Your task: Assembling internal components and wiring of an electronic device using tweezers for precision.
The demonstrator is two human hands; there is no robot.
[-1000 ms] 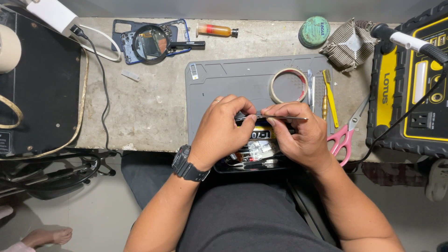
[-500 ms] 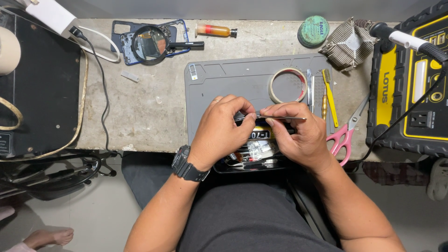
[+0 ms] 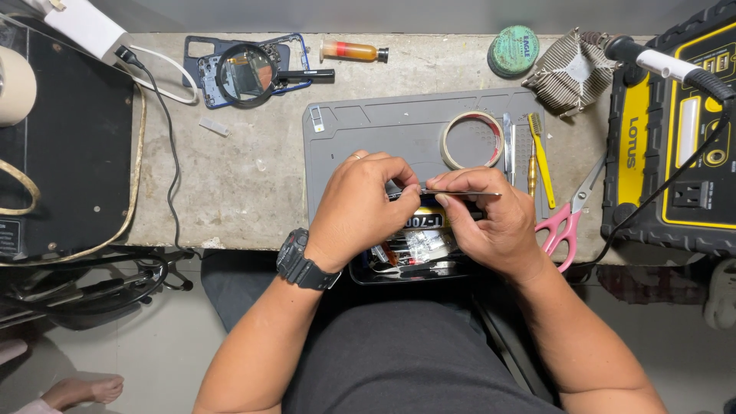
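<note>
Both hands work close together over the near edge of a grey work mat (image 3: 399, 126): the right hand (image 3: 491, 222) pinches a pair of metal tweezers (image 3: 460, 193), its tips pointing at the left hand (image 3: 364, 203), whose fingers are curled tight around something too small to tell. Just below them sits a black tray (image 3: 406, 264) of small parts. A tape roll (image 3: 471, 140) and pink-handled scissors (image 3: 571, 215) lie nearby.
</note>
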